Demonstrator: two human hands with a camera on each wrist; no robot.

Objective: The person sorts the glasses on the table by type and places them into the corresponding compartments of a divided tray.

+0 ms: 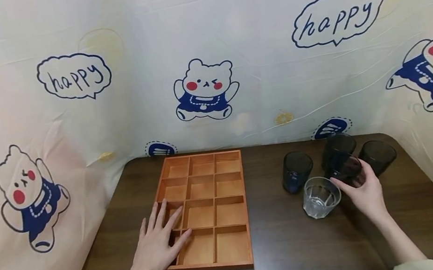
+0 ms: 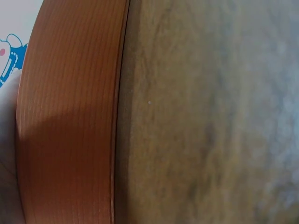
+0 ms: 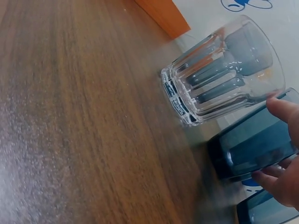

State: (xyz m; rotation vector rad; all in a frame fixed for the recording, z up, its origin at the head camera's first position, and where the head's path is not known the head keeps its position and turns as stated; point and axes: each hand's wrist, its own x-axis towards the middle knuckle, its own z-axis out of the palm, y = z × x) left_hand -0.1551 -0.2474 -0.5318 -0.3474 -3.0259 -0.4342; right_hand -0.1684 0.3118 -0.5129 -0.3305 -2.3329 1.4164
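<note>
1. At center right of the head view, right hand [image 1: 364, 189] in a pinch grip on a dark glass [image 1: 344, 168], with thumb near the rim and fingers along the opposite side, as seen at the right edge of the right wrist view.
2. At lower left of the head view, left hand [image 1: 157, 244] relaxed and grip-free, with fingers spread over the left edge of a wooden tray [image 1: 232, 263].
3. Left of center, that same tray, divided into twelve compartments, flat on a brown desk [image 1: 291, 255]; orange-brown side wall large at left in the left wrist view.
4. Just beside the gripped glass, toward mid-frame, a clear glass [image 1: 321, 196], upright, with faceted sides; contact between the two impossible to tell.
5. Also at center right, three more dark vessels: left tumbler [image 1: 297, 171], rear tumbler [image 1: 338, 145] and right tumbler [image 1: 380, 155].
6. Across the upper half, a pale cloth [image 1: 264, 85] with cartoon bears and "happy" speech bubbles.
7. Along the bottom edge, at lower right, a light sleeve [image 1: 416, 267].
</note>
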